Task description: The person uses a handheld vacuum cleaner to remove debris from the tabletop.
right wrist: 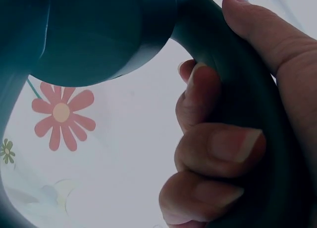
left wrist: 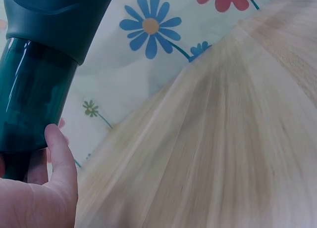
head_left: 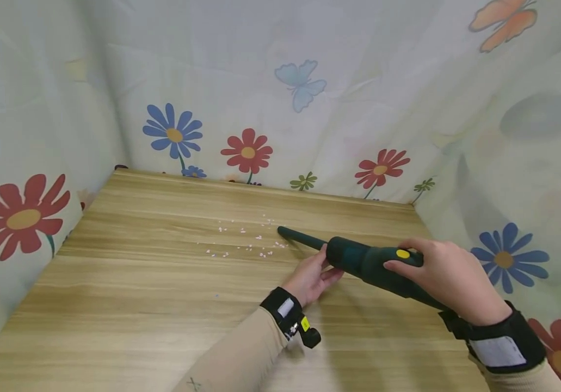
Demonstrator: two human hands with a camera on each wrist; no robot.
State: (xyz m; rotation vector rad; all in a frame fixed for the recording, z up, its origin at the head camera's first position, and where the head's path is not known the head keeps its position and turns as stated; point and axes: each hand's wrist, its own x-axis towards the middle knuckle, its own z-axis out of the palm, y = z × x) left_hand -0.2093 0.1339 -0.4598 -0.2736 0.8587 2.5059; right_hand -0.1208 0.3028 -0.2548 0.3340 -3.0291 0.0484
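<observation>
Vacuum (head_left: 377, 267) held over the table (head_left: 138, 305), with nozzle (head_left: 302, 238) tip just beside scattered pale bits (head_left: 258, 237).
Gripped round the handle (right wrist: 237, 94) by the right hand (head_left: 451, 277), held near the nozzle in the curled left hand (head_left: 309, 279); seemingly at the suction step, next calling for a low sweep.

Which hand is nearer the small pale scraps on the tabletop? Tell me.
Left. The left hand is just right of the small pale scraps, slightly nearer the person, holding the front of the handheld vacuum. The right hand is farther right, gripping its handle.
</observation>
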